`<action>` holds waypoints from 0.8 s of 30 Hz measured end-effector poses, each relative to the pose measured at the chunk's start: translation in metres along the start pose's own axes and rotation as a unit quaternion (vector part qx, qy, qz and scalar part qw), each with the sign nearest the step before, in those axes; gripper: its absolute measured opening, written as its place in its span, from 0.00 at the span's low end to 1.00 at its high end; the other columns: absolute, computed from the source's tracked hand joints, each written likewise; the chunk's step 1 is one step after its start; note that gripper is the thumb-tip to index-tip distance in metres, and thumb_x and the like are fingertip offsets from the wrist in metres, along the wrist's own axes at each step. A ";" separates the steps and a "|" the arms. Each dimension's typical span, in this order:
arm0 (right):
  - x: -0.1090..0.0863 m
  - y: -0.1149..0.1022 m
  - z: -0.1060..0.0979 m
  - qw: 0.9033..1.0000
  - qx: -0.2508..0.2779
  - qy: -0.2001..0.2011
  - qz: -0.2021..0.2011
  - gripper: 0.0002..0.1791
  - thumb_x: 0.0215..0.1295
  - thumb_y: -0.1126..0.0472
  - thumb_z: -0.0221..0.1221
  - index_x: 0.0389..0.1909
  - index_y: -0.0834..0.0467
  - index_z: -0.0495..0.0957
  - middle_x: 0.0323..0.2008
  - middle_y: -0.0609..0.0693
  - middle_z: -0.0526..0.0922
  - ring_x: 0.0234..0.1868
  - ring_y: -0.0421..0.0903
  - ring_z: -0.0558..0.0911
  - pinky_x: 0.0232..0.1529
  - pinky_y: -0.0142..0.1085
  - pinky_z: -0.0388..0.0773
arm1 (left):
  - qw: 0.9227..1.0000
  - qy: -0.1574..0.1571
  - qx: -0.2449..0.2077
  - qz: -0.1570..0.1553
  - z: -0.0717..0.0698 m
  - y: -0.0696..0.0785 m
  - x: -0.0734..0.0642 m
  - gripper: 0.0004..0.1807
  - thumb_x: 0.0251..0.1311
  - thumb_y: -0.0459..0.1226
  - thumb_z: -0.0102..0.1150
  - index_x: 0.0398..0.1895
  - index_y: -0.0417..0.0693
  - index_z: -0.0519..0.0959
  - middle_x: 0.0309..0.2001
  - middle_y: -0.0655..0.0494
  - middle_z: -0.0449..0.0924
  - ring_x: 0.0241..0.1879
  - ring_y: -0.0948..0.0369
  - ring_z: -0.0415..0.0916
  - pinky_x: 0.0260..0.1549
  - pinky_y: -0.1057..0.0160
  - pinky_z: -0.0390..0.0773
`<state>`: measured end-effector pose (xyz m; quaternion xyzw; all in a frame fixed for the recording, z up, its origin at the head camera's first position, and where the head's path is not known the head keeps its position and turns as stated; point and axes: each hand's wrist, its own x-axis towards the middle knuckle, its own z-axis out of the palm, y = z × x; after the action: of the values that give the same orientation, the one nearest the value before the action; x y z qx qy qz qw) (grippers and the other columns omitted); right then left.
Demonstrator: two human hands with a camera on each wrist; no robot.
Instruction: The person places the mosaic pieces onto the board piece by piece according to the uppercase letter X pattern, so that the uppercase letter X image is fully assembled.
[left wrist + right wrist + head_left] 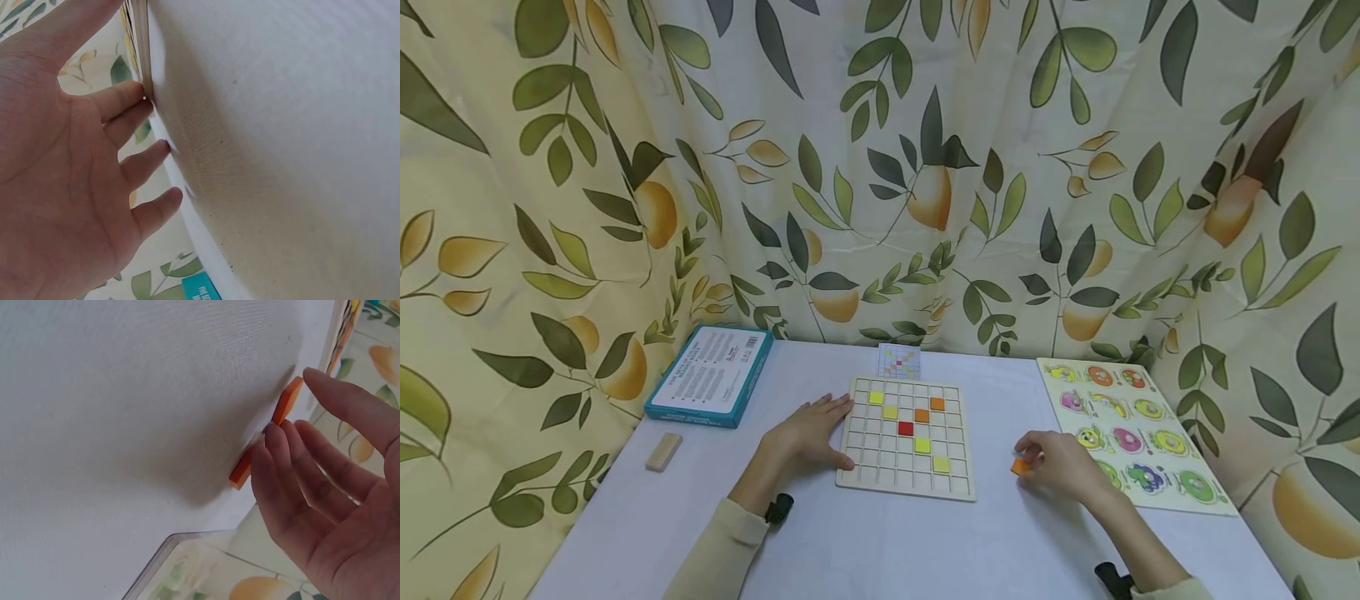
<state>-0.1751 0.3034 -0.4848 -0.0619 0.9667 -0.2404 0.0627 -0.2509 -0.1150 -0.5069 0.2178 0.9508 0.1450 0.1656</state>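
In the head view a pale wooden grid board [906, 483] lies at the middle of the table, with yellow, orange and red square tiles set in some of its cells. My left hand [808, 429] rests at its left edge, fingers spread, thumb at the lower corner. To the right of the board, my right hand [1060, 467] has its thumb and fingertips about an orange tile [1019, 467]. The right wrist view shows that orange tile [287, 400] between thumb tip and fingertips. A second orange piece [241, 470] lies under the other fingers, partly hidden.
Behind the grid board lies a small pattern card [898, 360]. A fruit picture board [1105, 417] lies at the right, partly behind my right hand. At the left are a teal box [707, 375] and a small beige block [664, 452]. A patterned curtain [880, 183] borders the table.
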 end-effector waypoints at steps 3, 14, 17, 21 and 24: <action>0.003 0.000 0.002 1.000 -0.005 0.003 0.000 0.19 0.50 0.68 0.77 0.44 0.60 0.86 0.32 0.47 0.84 0.34 0.44 0.79 0.37 0.41 0.78 | 1.000 -0.001 0.002 0.000 0.001 -0.001 0.000 0.61 0.49 0.64 0.76 0.84 0.53 0.58 0.84 0.58 0.52 0.83 0.51 0.44 0.79 0.42 0.50; 0.008 -0.003 0.003 1.000 -0.013 0.006 0.008 0.23 0.48 0.68 0.77 0.47 0.61 0.85 0.30 0.48 0.85 0.31 0.44 0.79 0.34 0.40 0.79 | 1.000 -0.002 0.003 -0.006 0.000 -0.001 0.002 0.61 0.49 0.64 0.76 0.84 0.55 0.57 0.84 0.59 0.51 0.84 0.52 0.43 0.80 0.42 0.49; 0.009 -0.003 0.003 1.000 -0.017 0.005 0.006 0.24 0.47 0.69 0.78 0.48 0.62 0.84 0.29 0.48 0.84 0.30 0.44 0.79 0.34 0.40 0.79 | 1.000 0.000 -0.002 -0.002 0.000 -0.001 0.003 0.61 0.49 0.63 0.77 0.83 0.53 0.58 0.84 0.57 0.52 0.83 0.51 0.44 0.79 0.42 0.50; 0.012 -0.004 0.005 1.000 -0.023 0.006 0.004 0.25 0.47 0.68 0.78 0.49 0.61 0.84 0.29 0.47 0.85 0.30 0.44 0.79 0.34 0.40 0.79 | 1.000 -0.003 -0.001 0.000 0.000 -0.001 0.002 0.61 0.49 0.64 0.76 0.84 0.53 0.58 0.84 0.58 0.52 0.83 0.51 0.44 0.79 0.42 0.50; 0.014 -0.006 0.005 1.000 -0.025 0.010 0.001 0.26 0.48 0.66 0.78 0.50 0.61 0.83 0.29 0.47 0.85 0.29 0.43 0.79 0.33 0.39 0.79 | 1.000 -0.004 -0.001 -0.001 0.000 -0.001 0.002 0.62 0.49 0.64 0.76 0.84 0.54 0.57 0.84 0.58 0.51 0.83 0.51 0.43 0.79 0.42 0.50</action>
<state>-0.1873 0.2936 -0.4875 -0.0599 0.9730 -0.2168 0.0515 -0.2525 -0.1150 -0.5075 0.2168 0.9503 0.1451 0.1699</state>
